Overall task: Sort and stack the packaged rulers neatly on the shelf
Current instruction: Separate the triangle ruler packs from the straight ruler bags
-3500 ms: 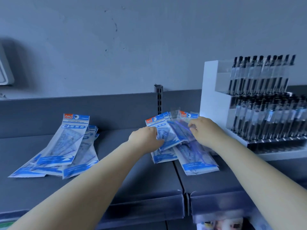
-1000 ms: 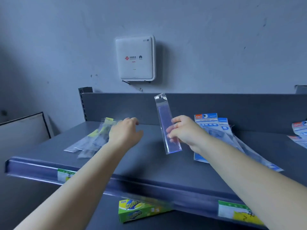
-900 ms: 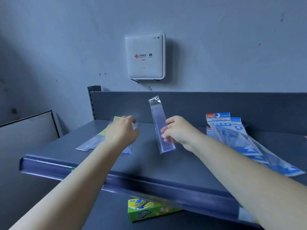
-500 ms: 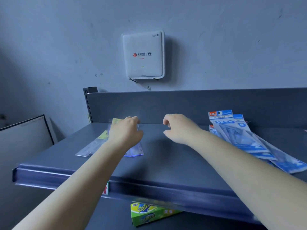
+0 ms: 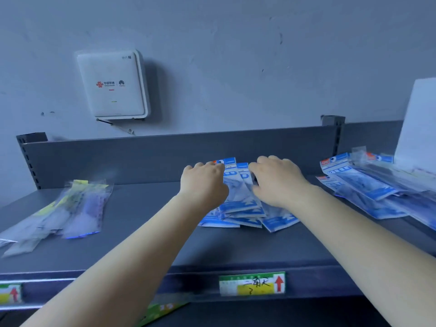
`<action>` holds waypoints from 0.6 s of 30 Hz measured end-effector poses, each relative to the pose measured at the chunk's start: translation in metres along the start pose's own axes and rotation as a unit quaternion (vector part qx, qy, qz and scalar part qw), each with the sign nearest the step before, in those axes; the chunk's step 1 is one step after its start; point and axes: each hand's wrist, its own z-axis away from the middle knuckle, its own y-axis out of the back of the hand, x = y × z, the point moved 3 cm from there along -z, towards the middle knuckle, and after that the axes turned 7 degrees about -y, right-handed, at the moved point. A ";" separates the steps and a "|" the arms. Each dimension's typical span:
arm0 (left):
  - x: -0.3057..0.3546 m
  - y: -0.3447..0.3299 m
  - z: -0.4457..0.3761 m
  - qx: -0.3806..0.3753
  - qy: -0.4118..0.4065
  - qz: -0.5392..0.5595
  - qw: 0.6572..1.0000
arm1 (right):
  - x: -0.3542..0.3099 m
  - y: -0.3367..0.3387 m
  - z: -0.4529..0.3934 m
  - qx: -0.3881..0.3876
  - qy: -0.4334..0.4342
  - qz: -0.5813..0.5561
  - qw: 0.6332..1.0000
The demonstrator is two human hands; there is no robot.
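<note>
We count three heaps of packaged rulers on the grey shelf (image 5: 146, 241). The middle pile (image 5: 243, 208) of blue-and-white packets lies fanned out under our hands; roughly five or six packets show, though the overlap keeps us from an exact count. A second blue pile (image 5: 368, 187) spreads at the right end of the shelf, near a white display stand (image 5: 417, 128). The third heap, of clear sleeves (image 5: 59, 213) with yellow and purple tints, lies at the left end, blurred and well apart from the others.

Both of our hands are on the middle pile. Our left hand (image 5: 204, 182) rests knuckles-up on its left side, fingers bent down onto the packets; whether they pinch one or merely press we cannot tell. Our right hand (image 5: 276, 180) covers the right side, its fingers curled down at the packet tops near the back panel (image 5: 141, 156); its hold is hidden from us too.

Behind the shelf, one white router box (image 5: 112, 84) hangs on the wall. Along the shelf's front edge we see two price labels: one (image 5: 251, 283) below our right forearm, handwritten with a red arrow, and one (image 5: 10, 293) at the far left. A green-and-yellow box (image 5: 162, 309) peeks out on the level below, partly hidden by our left forearm.
</note>
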 end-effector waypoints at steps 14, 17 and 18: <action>0.215 -0.018 -0.071 -0.021 -0.110 0.045 0.993 | 0.223 -0.010 0.070 -0.021 -0.117 -0.026 0.993; 0.246 -0.022 -0.082 -0.038 -0.112 0.079 0.990 | 0.268 -0.015 0.076 -0.039 -0.156 -0.072 0.984; 0.254 -0.024 -0.085 -0.047 -0.107 0.092 0.989 | 0.281 -0.017 0.077 -0.046 -0.169 -0.088 0.981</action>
